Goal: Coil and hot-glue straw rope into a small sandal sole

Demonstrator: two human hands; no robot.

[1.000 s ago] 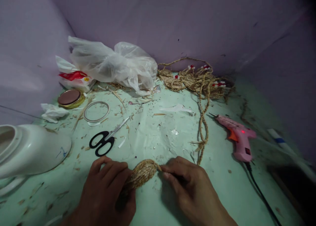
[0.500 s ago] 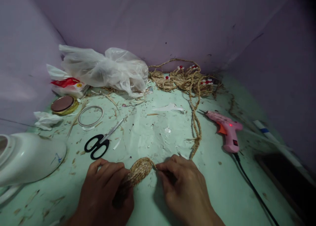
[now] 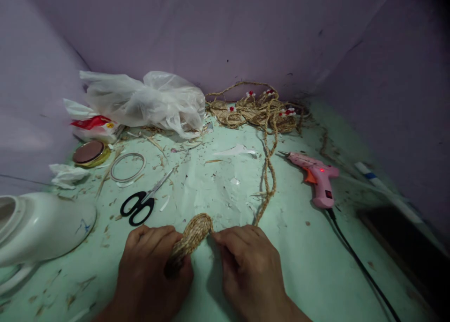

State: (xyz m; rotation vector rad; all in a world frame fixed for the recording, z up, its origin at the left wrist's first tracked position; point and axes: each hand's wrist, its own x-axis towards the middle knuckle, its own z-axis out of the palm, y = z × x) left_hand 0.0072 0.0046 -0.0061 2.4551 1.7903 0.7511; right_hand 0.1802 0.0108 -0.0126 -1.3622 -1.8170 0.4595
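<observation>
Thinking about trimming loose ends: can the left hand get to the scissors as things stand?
Probably yes. The scissors lie on the table just beyond the left hand, with nothing bulky between. That hand grips the rope coil, though, so it would need to let go first.

Your head cam sits above the near edge of the green table [image 3: 225, 181], looking fwd & down, close in. Your left hand [image 3: 151, 270] & right hand [image 3: 249, 265], both on the rope coil [image 3: 193, 233], fill the frame bottom just below-right of the scissors [image 3: 140, 205]. It faces the purple back wall [image 3: 218, 36] well beyond the scissors, w/ the glue gun [image 3: 316, 176] far right of them & the white jug [image 3: 42, 228] cut off to their left.
</observation>
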